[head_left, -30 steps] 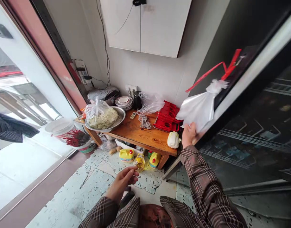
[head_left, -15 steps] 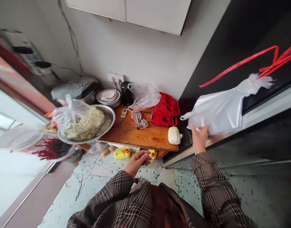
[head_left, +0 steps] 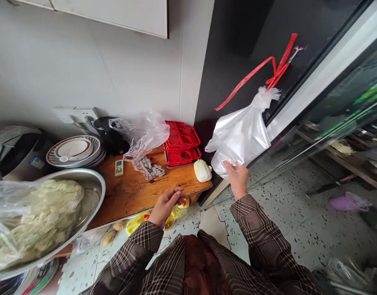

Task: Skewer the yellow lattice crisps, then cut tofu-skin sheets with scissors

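Note:
A bundle of white plastic bags (head_left: 242,133) hangs by a red string (head_left: 251,80) from a hook on the dark panel to the right. My right hand (head_left: 238,177) pinches the lower edge of this bundle between thumb and fingers. Just in front of the wooden bench's edge, my left hand (head_left: 166,205) hovers with its fingers curled in and the thumb against them; I see nothing in it. A pale wrapped cabbage-like vegetable (head_left: 203,170) lies on the right end of the bench (head_left: 114,196), between my two hands.
Red plastic trays (head_left: 182,143), clear plastic (head_left: 145,131), a remote control (head_left: 119,168) and stacked plates (head_left: 73,149) occupy the bench. At left, a large metal basin (head_left: 97,192) holds bagged leafy greens. Yellow bottles (head_left: 135,223) stand below. A glass door (head_left: 299,151) borders the right side.
The view has turned to the right and come closer to the bench. My right hand stays on the lower edge of the bag bundle. My left hand keeps its curled shape.

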`<state>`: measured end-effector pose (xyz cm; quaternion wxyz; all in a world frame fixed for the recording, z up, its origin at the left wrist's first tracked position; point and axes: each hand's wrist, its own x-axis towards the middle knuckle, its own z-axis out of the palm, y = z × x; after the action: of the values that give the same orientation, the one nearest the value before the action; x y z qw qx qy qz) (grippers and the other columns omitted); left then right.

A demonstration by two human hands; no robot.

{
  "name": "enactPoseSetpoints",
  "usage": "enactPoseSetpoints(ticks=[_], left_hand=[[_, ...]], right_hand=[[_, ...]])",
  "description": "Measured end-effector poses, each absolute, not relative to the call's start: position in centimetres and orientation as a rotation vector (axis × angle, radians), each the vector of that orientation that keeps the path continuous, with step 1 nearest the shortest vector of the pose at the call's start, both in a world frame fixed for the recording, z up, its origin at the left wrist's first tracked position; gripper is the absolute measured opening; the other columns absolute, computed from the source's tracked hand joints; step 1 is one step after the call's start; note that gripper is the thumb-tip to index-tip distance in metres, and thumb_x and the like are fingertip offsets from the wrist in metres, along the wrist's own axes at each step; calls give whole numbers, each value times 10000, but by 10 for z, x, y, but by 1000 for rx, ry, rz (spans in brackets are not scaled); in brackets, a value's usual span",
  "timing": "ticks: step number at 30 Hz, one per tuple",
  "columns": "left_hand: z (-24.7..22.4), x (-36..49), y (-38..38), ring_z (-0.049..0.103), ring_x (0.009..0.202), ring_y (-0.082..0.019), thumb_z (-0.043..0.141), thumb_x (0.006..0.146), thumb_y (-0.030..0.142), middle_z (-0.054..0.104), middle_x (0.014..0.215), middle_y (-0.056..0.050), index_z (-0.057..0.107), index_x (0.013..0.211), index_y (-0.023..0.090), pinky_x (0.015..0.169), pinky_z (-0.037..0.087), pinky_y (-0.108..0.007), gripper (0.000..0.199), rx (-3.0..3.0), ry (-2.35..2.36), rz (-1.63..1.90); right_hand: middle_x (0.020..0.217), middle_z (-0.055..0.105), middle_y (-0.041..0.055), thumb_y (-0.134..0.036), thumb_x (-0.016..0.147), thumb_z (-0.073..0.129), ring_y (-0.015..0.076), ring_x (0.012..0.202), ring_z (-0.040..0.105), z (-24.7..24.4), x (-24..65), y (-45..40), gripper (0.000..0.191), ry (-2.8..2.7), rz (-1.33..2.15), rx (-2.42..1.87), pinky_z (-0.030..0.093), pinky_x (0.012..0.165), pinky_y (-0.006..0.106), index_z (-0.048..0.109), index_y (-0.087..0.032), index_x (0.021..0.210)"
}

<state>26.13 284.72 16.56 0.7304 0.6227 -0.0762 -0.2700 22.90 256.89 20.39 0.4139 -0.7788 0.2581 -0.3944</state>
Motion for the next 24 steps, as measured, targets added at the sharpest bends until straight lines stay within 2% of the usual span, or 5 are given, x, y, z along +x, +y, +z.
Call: enactPoseSetpoints(ticks=[5, 9, 14, 21, 24], left_hand=[[203, 275, 2794, 640, 1029, -254, 698, 797, 410, 666, 1154, -147, 589, 1261, 145, 928, 497, -424, 546, 1644, -699, -279], [224, 277, 2756, 451, 1349, -295, 773, 740, 310, 493, 1447, -158, 458, 1429, 207, 1133, 353, -483, 765, 1648, -1062, 63], [236, 284, 2743, 656, 966, -226, 541, 933, 359, 710, 1018, -110, 698, 1069, 177, 927, 498, -393, 276, 1560, -1012, -111], [248, 273, 2754, 485, 1328, -315, 800, 716, 458, 500, 1469, -155, 454, 1449, 201, 1126, 367, -443, 850, 1395, -1127, -284], [243, 272, 2751, 532, 1292, -299, 692, 822, 462, 590, 1391, -134, 569, 1361, 194, 1124, 376, -444, 614, 1434, -1043, -283]], right_hand=[[495, 579, 18, -547, 834, 633, 128, 487, 459, 236, 204, 2595, 493, 533, -1152, -2259, 398, 554, 288, 608, -179, 507], [458, 483, -20, -507, 882, 603, 100, 474, 377, 254, 192, 2608, 516, 381, -1155, -2378, 333, 514, 264, 547, -193, 476], [492, 509, -31, -486, 862, 645, 96, 482, 409, 268, 175, 2614, 430, 265, -1002, -2390, 350, 508, 244, 575, -195, 552], [895, 729, 62, -303, 974, 507, 177, 818, 667, 280, 148, 2617, 231, 12, -810, -2297, 517, 737, 284, 717, -205, 977], [982, 723, 79, -263, 989, 482, 195, 926, 667, 281, 143, 2618, 245, -51, -826, -2287, 523, 791, 306, 718, -212, 1031]])
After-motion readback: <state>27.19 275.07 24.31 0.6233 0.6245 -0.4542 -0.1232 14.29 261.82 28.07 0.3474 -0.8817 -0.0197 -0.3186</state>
